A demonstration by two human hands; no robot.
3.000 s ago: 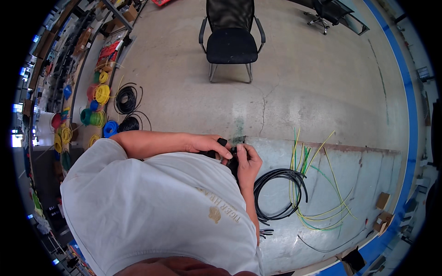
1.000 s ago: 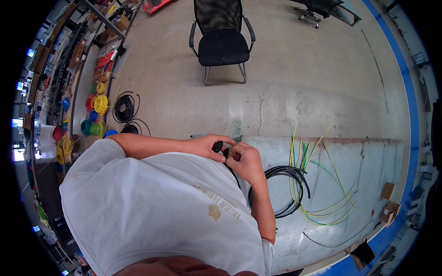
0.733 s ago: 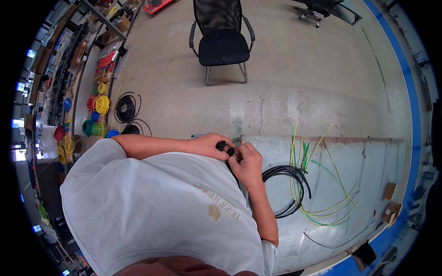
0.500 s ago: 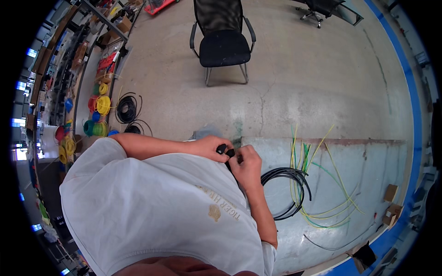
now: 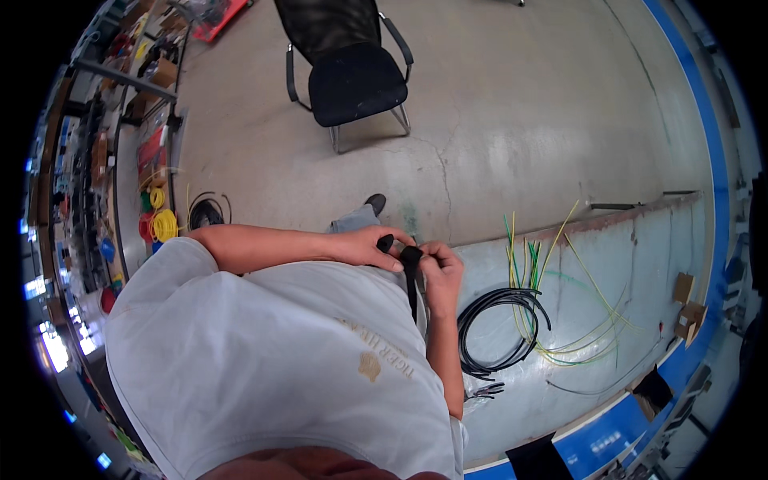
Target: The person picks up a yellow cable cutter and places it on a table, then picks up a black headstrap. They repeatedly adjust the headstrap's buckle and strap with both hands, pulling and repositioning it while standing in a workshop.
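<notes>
Along the left, tall shelving (image 5: 126,78) stands beside a yellow coil (image 5: 164,227), and a coil of black cable (image 5: 206,213) lies on the floor. Further right, a black chair (image 5: 358,84) stands on the concrete, a stretch of floor separating it from the hands. Nearer, a trouser leg (image 5: 354,220) and dark shoe (image 5: 375,203) show just beyond the left hand (image 5: 364,245), which is curled, a small black piece (image 5: 386,242) caught between thumb and fingers. Just to its right, in front of the shirt, a flat black strip (image 5: 412,268) hangs down from between the two hands; it looks light, soft and bendy, unlikely to break, and best pinched near its upper end. The right hand (image 5: 442,272) has its fingertips drawn together at the strip's right side, though I cannot tell whether they actually grip it. Rightward spreads a grey metal worktable (image 5: 640,260), its near-left part hidden by the right forearm and its far edge worn and rusty. It bears a loop of black cable (image 5: 466,324), pliers (image 5: 485,391) and yellow and green wires (image 5: 534,268), leaving bare metal between these and two cardboard boxes (image 5: 689,320) by the right edge.
</notes>
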